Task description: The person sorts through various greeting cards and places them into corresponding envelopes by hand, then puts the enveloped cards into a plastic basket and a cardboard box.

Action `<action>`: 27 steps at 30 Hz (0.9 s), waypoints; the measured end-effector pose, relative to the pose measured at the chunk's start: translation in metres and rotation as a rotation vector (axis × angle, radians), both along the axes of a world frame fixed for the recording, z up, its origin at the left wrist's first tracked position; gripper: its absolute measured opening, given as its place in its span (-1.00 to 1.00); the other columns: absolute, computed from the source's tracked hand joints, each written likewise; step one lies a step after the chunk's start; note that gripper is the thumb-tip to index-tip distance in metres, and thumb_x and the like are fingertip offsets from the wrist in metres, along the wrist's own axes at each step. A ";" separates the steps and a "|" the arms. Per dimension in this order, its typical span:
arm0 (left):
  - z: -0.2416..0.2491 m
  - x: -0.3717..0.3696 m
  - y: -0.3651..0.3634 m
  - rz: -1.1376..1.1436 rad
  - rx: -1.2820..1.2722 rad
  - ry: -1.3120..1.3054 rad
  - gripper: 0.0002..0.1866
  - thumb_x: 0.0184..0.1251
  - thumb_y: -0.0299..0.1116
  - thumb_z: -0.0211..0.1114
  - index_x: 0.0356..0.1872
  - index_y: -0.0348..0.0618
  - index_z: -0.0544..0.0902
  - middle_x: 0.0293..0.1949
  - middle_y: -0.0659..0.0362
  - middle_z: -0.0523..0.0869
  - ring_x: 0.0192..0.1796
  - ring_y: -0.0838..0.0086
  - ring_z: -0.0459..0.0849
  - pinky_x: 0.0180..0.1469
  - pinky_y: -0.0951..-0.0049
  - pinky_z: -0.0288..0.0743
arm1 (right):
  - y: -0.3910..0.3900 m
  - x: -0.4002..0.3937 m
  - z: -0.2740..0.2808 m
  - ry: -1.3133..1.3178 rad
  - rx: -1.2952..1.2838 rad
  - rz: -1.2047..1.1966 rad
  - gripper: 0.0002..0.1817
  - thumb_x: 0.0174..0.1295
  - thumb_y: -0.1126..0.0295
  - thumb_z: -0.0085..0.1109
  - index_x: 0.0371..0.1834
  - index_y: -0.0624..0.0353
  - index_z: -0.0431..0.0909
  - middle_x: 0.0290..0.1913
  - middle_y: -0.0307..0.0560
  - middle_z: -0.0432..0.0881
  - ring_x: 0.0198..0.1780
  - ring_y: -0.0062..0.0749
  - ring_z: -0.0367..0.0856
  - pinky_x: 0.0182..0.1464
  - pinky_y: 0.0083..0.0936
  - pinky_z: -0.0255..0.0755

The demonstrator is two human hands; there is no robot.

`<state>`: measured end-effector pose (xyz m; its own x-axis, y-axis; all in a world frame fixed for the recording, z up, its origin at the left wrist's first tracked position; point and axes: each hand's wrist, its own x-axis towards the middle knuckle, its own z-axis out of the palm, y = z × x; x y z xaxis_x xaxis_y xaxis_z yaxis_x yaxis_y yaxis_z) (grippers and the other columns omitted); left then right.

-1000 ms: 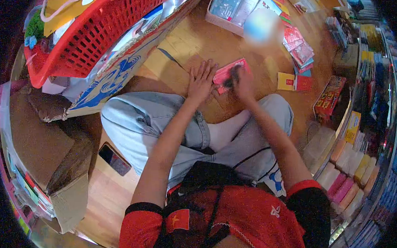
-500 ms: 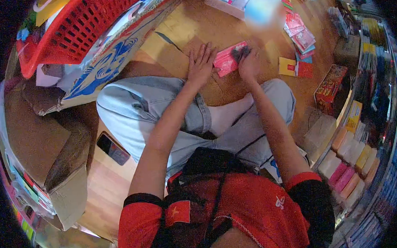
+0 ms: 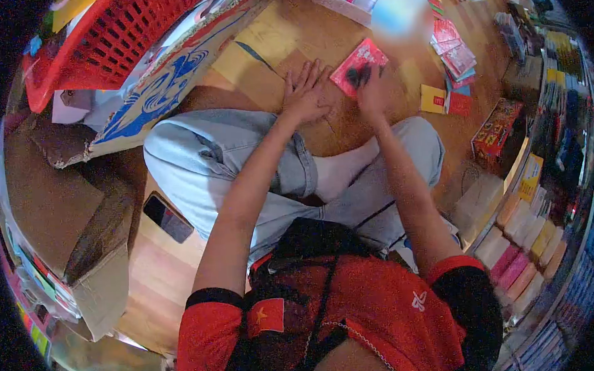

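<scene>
On the wooden floor in front of my crossed legs lies a pink-red packet (image 3: 369, 52), turned at a slant. My right hand (image 3: 372, 96) is over its near edge, fingers closed round a small dark, crumpled thing (image 3: 354, 77), perhaps a cloth, pressed on the packet. The kind of that dark thing is too blurred to make out. Just left of the packet, my left hand (image 3: 304, 96) rests on the floor with its fingers spread, holding nothing.
Pink packets (image 3: 455, 54) lie in an overlapping row to the right, beside a yellow envelope (image 3: 432, 99) and a red one (image 3: 458, 104). A red basket (image 3: 115, 44) and a printed carton (image 3: 157, 102) stand left. A phone (image 3: 168, 218) lies by my knee; shelves of goods line the right.
The pink-red packet has shifted away from me and turned more steeply. My right hand and the dark thing are still over it; the left hand no longer touches its edge.
</scene>
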<state>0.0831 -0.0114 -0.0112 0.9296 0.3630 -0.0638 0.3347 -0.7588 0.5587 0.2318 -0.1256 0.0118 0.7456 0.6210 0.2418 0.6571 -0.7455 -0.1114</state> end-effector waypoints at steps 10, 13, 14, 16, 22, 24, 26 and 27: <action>0.003 0.014 -0.017 0.268 0.039 -0.133 -0.34 0.04 -0.05 0.24 0.25 0.19 0.31 0.39 0.26 0.11 0.43 0.40 -0.02 0.34 -0.12 -0.33 | -0.007 -0.012 0.014 0.273 -0.131 0.346 -0.60 0.04 0.44 0.08 0.01 0.15 0.37 0.02 0.23 0.40 0.05 0.19 0.38 0.06 -0.04 0.30; 0.011 0.014 -0.016 0.286 0.017 -0.116 -0.38 0.03 -0.09 0.26 0.21 0.19 0.36 0.38 0.28 0.12 0.43 0.41 0.00 0.34 -0.11 -0.33 | 0.024 0.036 0.007 0.347 -0.086 0.372 -0.57 0.05 0.42 0.10 0.05 0.16 0.36 0.04 0.22 0.40 0.04 0.18 0.38 0.06 -0.07 0.32; 0.010 0.015 -0.018 0.291 0.001 -0.129 -0.39 0.02 -0.10 0.27 0.19 0.18 0.38 0.38 0.29 0.13 0.42 0.41 0.00 0.35 -0.11 -0.34 | 0.036 0.041 0.017 0.311 -0.019 0.216 -0.56 0.05 0.40 0.11 0.05 0.16 0.36 0.04 0.22 0.40 0.05 0.17 0.38 0.07 -0.08 0.31; 0.010 0.017 -0.020 0.323 0.004 -0.173 -0.41 0.01 -0.14 0.27 0.16 0.15 0.40 0.37 0.28 0.14 0.42 0.39 0.01 0.35 -0.12 -0.36 | 0.048 0.035 0.017 0.276 0.049 0.060 -0.55 0.05 0.38 0.11 0.06 0.16 0.35 0.05 0.22 0.40 0.05 0.16 0.38 0.08 -0.09 0.30; 0.001 0.027 -0.025 0.411 0.051 -0.167 -0.52 0.02 -0.22 0.26 0.04 0.01 0.47 0.35 0.24 0.18 0.41 0.33 0.03 0.33 -0.19 -0.41 | 0.019 -0.029 -0.004 0.167 0.085 0.153 -0.54 0.13 0.22 0.05 0.03 0.29 0.38 0.01 0.31 0.42 0.01 0.19 0.40 0.06 -0.08 0.26; 0.001 0.030 -0.028 0.401 0.078 -0.113 -0.55 0.02 -0.23 0.26 0.00 -0.02 0.48 0.35 0.23 0.18 0.42 0.32 0.03 0.32 -0.22 -0.42 | 0.019 -0.010 0.000 0.115 0.024 0.211 -0.55 0.13 0.23 0.05 0.03 0.29 0.38 -0.01 0.30 0.42 -0.01 0.20 0.40 0.04 -0.09 0.28; 0.002 0.033 -0.029 0.451 -0.017 -0.197 -0.58 0.03 -0.26 0.26 -0.01 -0.03 0.48 0.35 0.20 0.18 0.42 0.29 0.03 0.31 -0.25 -0.41 | 0.033 0.024 0.000 0.062 -0.030 0.277 -0.55 0.13 0.24 0.05 0.02 0.29 0.37 -0.03 0.30 0.43 -0.03 0.20 0.41 0.02 -0.09 0.30; 0.002 0.033 -0.030 0.449 -0.017 -0.194 -0.58 0.03 -0.26 0.26 -0.01 -0.03 0.48 0.35 0.20 0.18 0.42 0.29 0.03 0.31 -0.25 -0.41 | 0.045 0.046 -0.001 0.118 -0.042 0.180 -0.49 0.10 0.24 0.08 0.10 0.25 0.30 0.00 0.29 0.41 0.00 0.19 0.40 0.02 -0.05 0.31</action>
